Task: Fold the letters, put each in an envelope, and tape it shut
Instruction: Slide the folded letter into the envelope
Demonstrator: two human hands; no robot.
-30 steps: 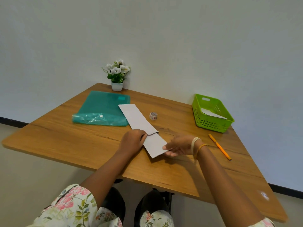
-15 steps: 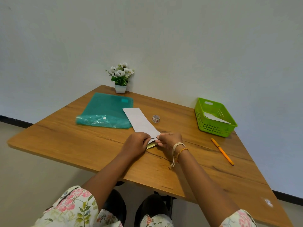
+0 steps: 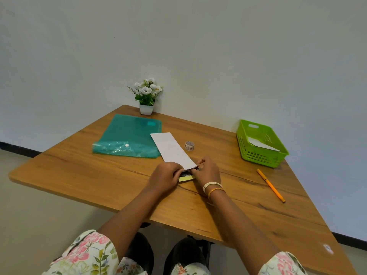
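Both hands meet at the near end of a long white envelope [image 3: 172, 149] lying flat on the wooden counter [image 3: 79, 171], angled away toward the back left. Left hand [image 3: 165, 176] has fingers curled at the envelope's open near end, pinching its edge; right hand [image 3: 207, 173] also curled, fingertips gripping the same end from the right side. A yellow-and-dark folded piece [image 3: 186, 177], partly hidden between the hands, pokes out at the envelope mouth; cannot tell how far it is inside. Small roll of patterned tape [image 3: 189, 145] stands on the counter just right of the envelope, not touching it. Teal plastic folder [image 3: 129, 135] lies flat left of the envelope, its right edge under or touching the envelope's far corner. Green plastic basket [image 3: 262, 153] at the right back of the counter holds a white envelope or paper [image 3: 260, 144] lying tilted inside. Orange pen [image 3: 270, 185] lies on the counter in front of the basket, well apart from the hands. White-flower pot plant [image 3: 147, 96] sits at the back edge against the wall. Bangles on the right wrist; floral sleeves at the bottom of view.
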